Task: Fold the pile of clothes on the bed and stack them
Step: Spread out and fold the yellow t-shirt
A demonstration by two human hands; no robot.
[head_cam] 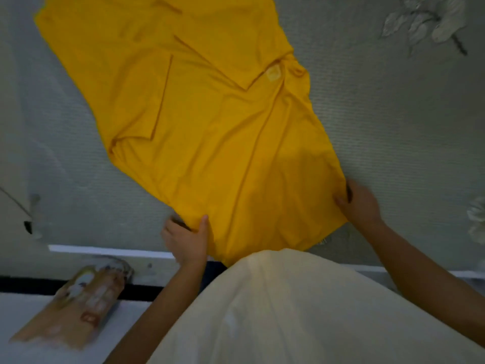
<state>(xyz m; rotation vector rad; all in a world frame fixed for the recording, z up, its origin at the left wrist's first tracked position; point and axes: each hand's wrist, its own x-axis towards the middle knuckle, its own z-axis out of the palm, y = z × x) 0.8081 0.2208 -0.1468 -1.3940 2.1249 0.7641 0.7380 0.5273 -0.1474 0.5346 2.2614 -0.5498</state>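
A yellow shirt [199, 122] lies spread flat on the grey bed sheet [393, 122], running from the upper left down toward me. One sleeve is folded over its body on the left side. My left hand [187, 239] pinches the near left corner of the shirt, thumb on top of the cloth. On the near right corner my right hand [360, 204] grips the edge, fingers curled around the fabric. My cream top [288, 311] fills the bottom of the view and hides the shirt's nearest hem.
The sheet has a pale flower print [430, 19] at the upper right. The bed's near edge [110, 250] runs across below the shirt. On the white floor at the lower left lies a brown patterned mat [76, 303].
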